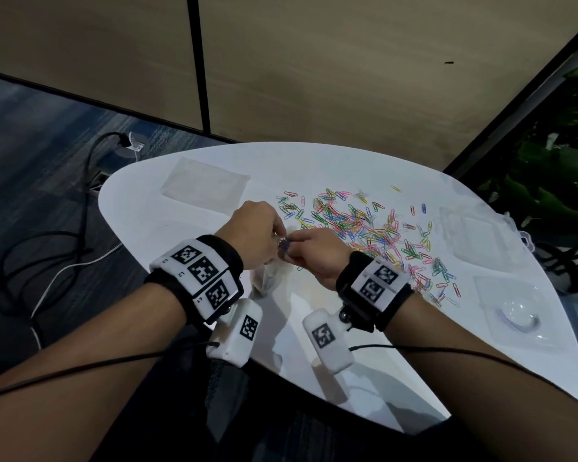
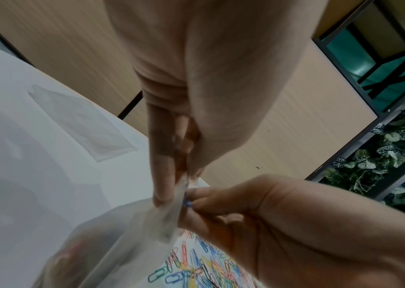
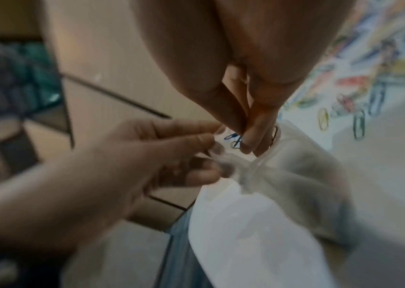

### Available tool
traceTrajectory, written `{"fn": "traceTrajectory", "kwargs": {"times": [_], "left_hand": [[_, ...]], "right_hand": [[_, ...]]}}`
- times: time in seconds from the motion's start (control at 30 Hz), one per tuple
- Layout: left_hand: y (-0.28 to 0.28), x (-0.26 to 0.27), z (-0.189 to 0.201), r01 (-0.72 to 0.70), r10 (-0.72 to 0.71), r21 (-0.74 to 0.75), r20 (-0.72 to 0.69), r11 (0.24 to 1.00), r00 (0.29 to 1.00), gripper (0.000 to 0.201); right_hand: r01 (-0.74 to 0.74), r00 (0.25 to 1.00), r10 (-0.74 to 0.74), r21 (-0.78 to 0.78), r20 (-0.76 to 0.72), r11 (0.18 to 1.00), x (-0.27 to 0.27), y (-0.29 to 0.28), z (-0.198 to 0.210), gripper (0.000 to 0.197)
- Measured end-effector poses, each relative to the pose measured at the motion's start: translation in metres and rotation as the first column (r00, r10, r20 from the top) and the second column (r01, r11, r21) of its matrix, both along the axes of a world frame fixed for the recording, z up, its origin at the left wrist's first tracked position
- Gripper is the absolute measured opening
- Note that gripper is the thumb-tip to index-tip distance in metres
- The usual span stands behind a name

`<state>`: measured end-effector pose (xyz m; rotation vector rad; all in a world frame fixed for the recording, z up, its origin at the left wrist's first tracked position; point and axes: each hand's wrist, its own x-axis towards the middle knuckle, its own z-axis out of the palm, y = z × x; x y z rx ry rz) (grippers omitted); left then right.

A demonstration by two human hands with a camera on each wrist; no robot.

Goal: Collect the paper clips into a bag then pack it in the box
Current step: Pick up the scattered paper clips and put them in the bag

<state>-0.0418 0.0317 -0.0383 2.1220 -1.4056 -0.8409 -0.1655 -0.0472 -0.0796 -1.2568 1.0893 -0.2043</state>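
Note:
Many coloured paper clips (image 1: 364, 228) lie scattered over the middle and right of the white table (image 1: 314, 161). My left hand (image 1: 274, 235) (image 2: 177, 187) pinches the mouth of a clear plastic bag (image 1: 270, 273) (image 2: 122, 243) (image 3: 283, 185), which hangs below it and holds some clips. My right hand (image 1: 291, 245) (image 3: 243, 138) pinches blue paper clips (image 3: 233, 139) (image 2: 187, 203) right at the bag's mouth. Two clear plastic boxes (image 1: 474, 236) (image 1: 514, 311) lie at the table's right side.
A spare flat clear bag (image 1: 204, 185) (image 2: 80, 120) lies at the table's far left. Black and white cables (image 1: 47, 261) run over the floor left of the table. Plants (image 1: 554, 181) stand behind the right edge. A beige wall rises behind the table.

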Motion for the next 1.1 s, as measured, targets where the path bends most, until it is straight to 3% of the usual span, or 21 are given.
{"fn": "traceTrajectory", "kwargs": {"times": [0.07,0.13,0.2,0.3,0.33,0.37,0.4,0.47,0.53,0.63,0.73,0.8,0.93,0.97,1.1], "left_hand": [[0.0,0.0,-0.002,-0.034,0.034,-0.006,0.009,0.999,0.999,0.024],[-0.001,0.001,-0.003,-0.06,0.06,0.004,0.008,0.998,0.998,0.025],[-0.001,0.002,-0.003,-0.082,0.082,0.007,0.018,0.997,0.997,0.027],[-0.001,0.007,-0.003,-0.112,0.112,0.0,0.069,0.994,0.991,0.032],[-0.001,0.01,-0.003,-0.121,0.121,-0.001,0.077,0.993,0.99,0.033],[0.0,0.013,-0.002,-0.129,0.128,-0.002,0.078,0.992,0.989,0.032],[0.0,0.016,-0.001,-0.134,0.134,-0.002,0.08,0.991,0.988,0.031],[0.003,0.022,0.001,-0.141,0.141,0.002,0.086,0.99,0.986,0.03],[0.005,0.025,0.002,-0.139,0.138,0.006,0.098,0.99,0.986,0.032],[0.005,0.024,0.005,-0.132,0.13,0.013,0.107,0.991,0.986,0.032],[0.003,0.02,0.007,-0.116,0.113,0.023,0.108,0.993,0.988,0.033],[0.002,0.016,0.01,-0.11,0.106,0.031,0.096,0.993,0.99,0.033],[0.003,0.009,0.016,-0.091,0.087,0.046,0.091,0.995,0.992,0.036],[0.003,0.008,0.016,-0.086,0.081,0.049,0.096,0.995,0.992,0.036],[0.005,0.007,0.017,-0.083,0.076,0.064,0.104,0.994,0.992,0.035]], "right_hand": [[-0.268,0.942,0.189,-0.285,-0.277,0.92,0.002,0.003,0.0,0.027],[-0.408,0.875,0.234,-0.387,-0.424,0.827,0.001,0.003,0.008,0.04],[-0.406,0.895,0.258,-0.421,-0.365,0.811,-0.004,-0.003,0.022,0.029],[-0.159,0.987,0.151,-0.336,-0.051,0.928,-0.017,-0.018,0.03,0.023],[-0.096,0.995,0.089,-0.364,-0.035,0.926,-0.022,-0.028,0.024,0.026],[-0.119,0.989,0.063,-0.456,-0.136,0.882,-0.027,-0.039,0.012,0.028],[-0.25,0.947,0.083,-0.551,-0.31,0.796,-0.032,-0.046,0.0,0.029],[-0.585,0.772,0.207,-0.544,-0.601,0.602,-0.036,-0.05,-0.027,0.036],[-0.784,0.604,0.354,-0.452,-0.714,0.426,-0.034,-0.041,-0.05,0.049],[-0.916,0.399,0.385,-0.374,-0.832,0.141,-0.035,-0.024,-0.075,0.056],[-0.959,0.28,0.292,-0.282,-0.914,0.035,-0.052,-0.025,-0.082,0.06],[-0.961,0.272,0.205,-0.276,-0.94,0.01,-0.069,-0.034,-0.085,0.057],[-0.936,0.32,0.189,-0.278,-0.928,0.217,-0.089,-0.054,-0.089,0.051],[-0.93,0.334,0.203,-0.286,-0.92,0.232,-0.09,-0.057,-0.089,0.051],[-0.874,0.484,0.182,-0.46,-0.856,0.16,-0.086,-0.065,-0.091,0.044]]}}
